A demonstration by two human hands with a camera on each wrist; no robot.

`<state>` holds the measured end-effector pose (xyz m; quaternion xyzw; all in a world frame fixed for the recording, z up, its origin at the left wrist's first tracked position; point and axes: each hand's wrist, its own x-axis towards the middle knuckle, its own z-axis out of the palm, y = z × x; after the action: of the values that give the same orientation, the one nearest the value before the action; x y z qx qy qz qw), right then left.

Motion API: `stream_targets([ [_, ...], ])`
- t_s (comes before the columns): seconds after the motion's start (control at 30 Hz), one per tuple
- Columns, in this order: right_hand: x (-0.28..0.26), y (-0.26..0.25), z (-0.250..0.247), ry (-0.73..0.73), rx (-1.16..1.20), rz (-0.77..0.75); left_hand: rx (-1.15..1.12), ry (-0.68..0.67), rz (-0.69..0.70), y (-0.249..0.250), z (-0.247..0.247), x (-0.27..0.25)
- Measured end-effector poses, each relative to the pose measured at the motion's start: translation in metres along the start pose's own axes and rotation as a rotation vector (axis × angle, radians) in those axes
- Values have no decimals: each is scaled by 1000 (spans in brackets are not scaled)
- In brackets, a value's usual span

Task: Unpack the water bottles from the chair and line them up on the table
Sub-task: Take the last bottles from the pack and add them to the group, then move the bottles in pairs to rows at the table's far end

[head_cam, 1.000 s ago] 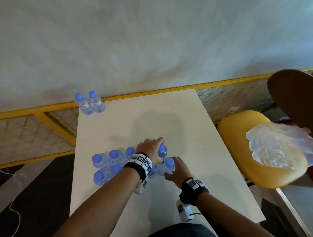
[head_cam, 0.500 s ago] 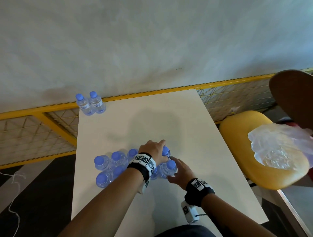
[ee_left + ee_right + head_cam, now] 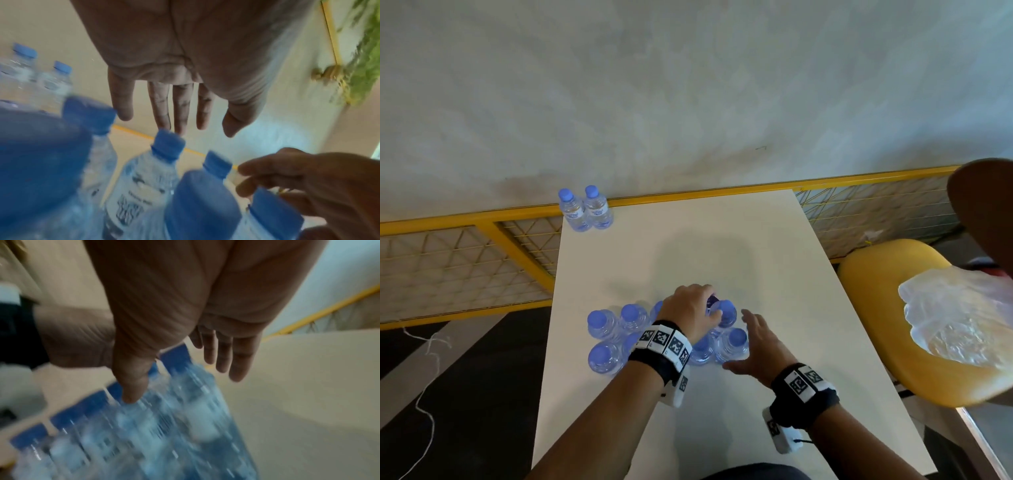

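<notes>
Blue-capped bottles: cluster under both splayed, empty hands; two more apart.

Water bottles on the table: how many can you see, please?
10 visible: two bottles at the table's far left corner, a cluster of eight around the left hand, which may hide more.

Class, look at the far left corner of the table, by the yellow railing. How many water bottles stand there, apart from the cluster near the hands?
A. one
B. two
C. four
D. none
B: in the head view two water bottles with blue caps stand upright side by side at the table's far left corner.
</notes>
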<state>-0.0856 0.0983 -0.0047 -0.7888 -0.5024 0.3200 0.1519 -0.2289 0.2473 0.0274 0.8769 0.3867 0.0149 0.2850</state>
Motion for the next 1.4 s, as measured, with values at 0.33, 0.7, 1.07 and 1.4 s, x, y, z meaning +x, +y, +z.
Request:
stream_targets([
  [0.33,-16,-137,11,136,-348,-655,99,53,-400,-108,-61,-64],
  [0.7,17,-237,98,-132,-835,-733,8,-66,-279,-164,-80,-88],
  [1.07,63,-263,65,-175,-611,-549,139,33,-324,-209,-95,-68],
  [1.4,186,-310,-12,-2,-338,-339,150,211,-282,-237,-161,20],
])
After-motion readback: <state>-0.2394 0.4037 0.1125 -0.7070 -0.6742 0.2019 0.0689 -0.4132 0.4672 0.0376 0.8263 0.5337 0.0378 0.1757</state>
